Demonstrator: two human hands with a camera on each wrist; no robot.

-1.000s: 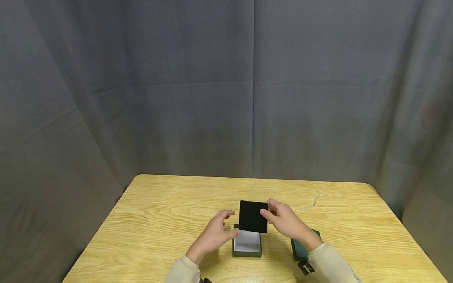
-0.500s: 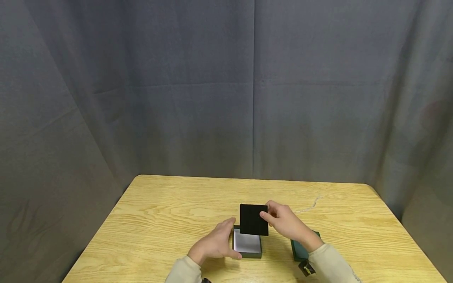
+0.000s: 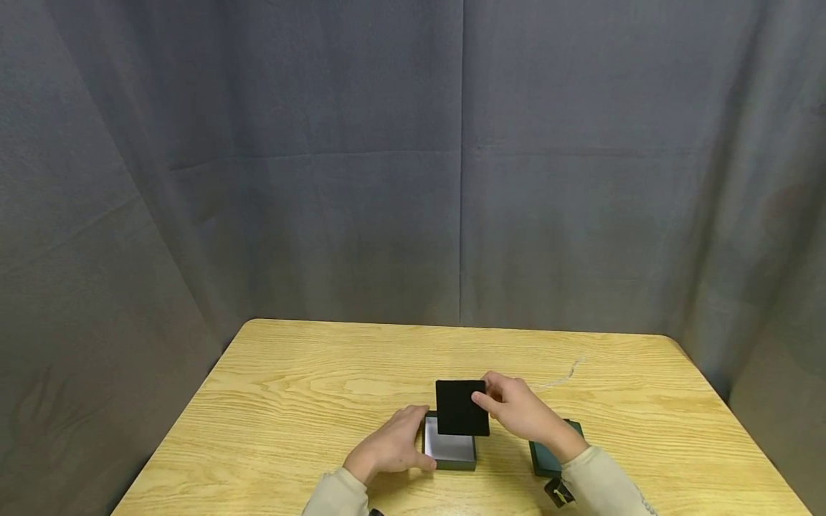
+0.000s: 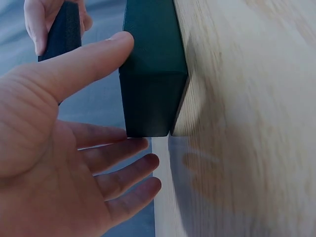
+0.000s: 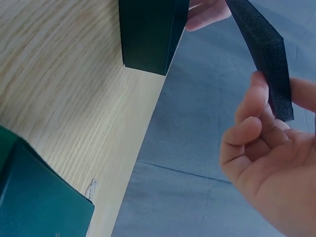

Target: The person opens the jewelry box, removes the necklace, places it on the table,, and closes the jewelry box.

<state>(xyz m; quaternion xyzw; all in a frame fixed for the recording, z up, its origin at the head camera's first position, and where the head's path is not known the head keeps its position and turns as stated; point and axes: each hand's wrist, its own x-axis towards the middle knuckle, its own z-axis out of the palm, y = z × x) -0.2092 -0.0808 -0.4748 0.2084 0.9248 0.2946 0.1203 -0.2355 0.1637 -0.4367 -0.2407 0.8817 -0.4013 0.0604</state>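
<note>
A square black foam pad [image 3: 459, 410] hangs tilted above a small dark green box [image 3: 454, 465] with a pale inside. My right hand [image 3: 519, 411] pinches the pad by its right edge, thumb in front and fingers behind. The pad's thickness shows in the right wrist view, where the foam [image 5: 270, 64] stands apart from the box. My left hand [image 3: 390, 442] spans the box's left end, with the thumb at the near wall and fingers at the far one. In the left wrist view the thumb and index finger touch the green box [image 4: 155, 54].
A second green box part [image 3: 546, 460], perhaps the lid, lies right of the box, partly under my right forearm. A small black item with a yellow mark [image 3: 558, 491] is beside it. Farther back, a thin silvery chain [image 3: 571, 371] lies on the wooden table [image 3: 310, 380].
My left hand has moved from beside the pad down to the box's left end. My right hand has lowered the foam pad slightly toward the box.
</note>
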